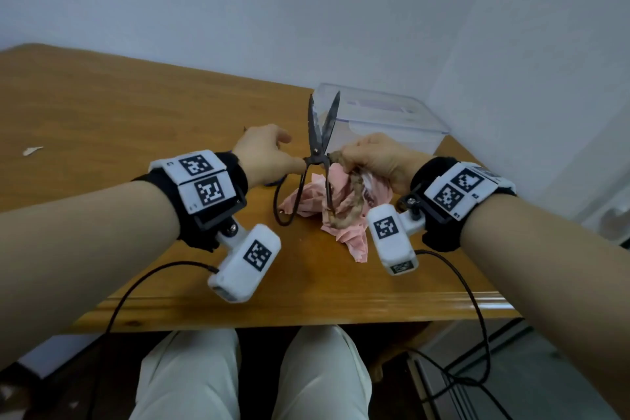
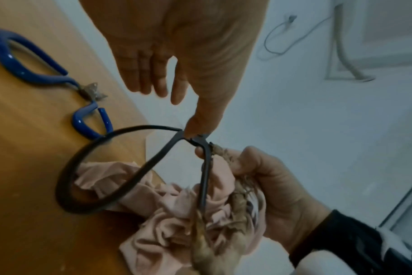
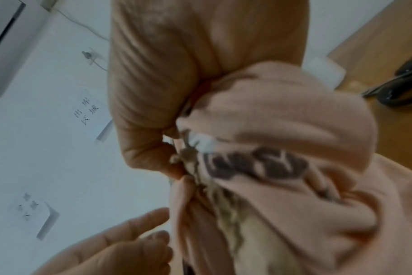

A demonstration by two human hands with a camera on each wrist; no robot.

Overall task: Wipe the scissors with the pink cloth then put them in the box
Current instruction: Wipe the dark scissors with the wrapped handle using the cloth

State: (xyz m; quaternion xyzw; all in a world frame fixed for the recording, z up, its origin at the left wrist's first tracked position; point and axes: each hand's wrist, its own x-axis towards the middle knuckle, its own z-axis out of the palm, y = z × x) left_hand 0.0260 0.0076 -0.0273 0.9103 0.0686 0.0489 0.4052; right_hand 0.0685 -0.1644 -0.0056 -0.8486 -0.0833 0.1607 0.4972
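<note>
1. Dark metal scissors with large looped wire handles [image 1: 318, 147]: held upright above the table between your two hands, blades pointing up and parted in a narrow V. The lowest handle loop hangs near the tabletop and overlaps the cloth.
2. Your left hand [image 1: 264, 155]: thumb and forefinger pinch the scissors at the pivot; in the left wrist view the other fingers [image 2: 151, 81] hang straight and loose beside them, holding nothing.
3. Your right hand [image 1: 376, 157]: fingers curled tight round a bunched part of the cloth, closing it on the right-hand handle shank just below the pivot.
4. Crumpled pink cloth with a frayed brownish edge and dark printed lettering [image 1: 341, 204]: partly gripped in your right hand, the rest trailing down and lying in a heap on the table under the scissors. The right wrist view shows it bulging out of the fist [image 3: 282, 148].
5. Clear plastic box with a lid showing purple trim [image 1: 381, 112]: stands at the far right corner of the table, behind the scissors and apart from both hands. Whether the lid is latched, you cannot tell.
6. Second pair of scissors with blue coated handles [image 2: 42, 74]: lies flat on the table left of your left hand, a scrap of brownish material at its pivot.
7. Wooden table, honey-coloured [image 1: 119, 112]: carries all of the above, plus a small white scrap [image 1: 32, 150] towards its far left.
</note>
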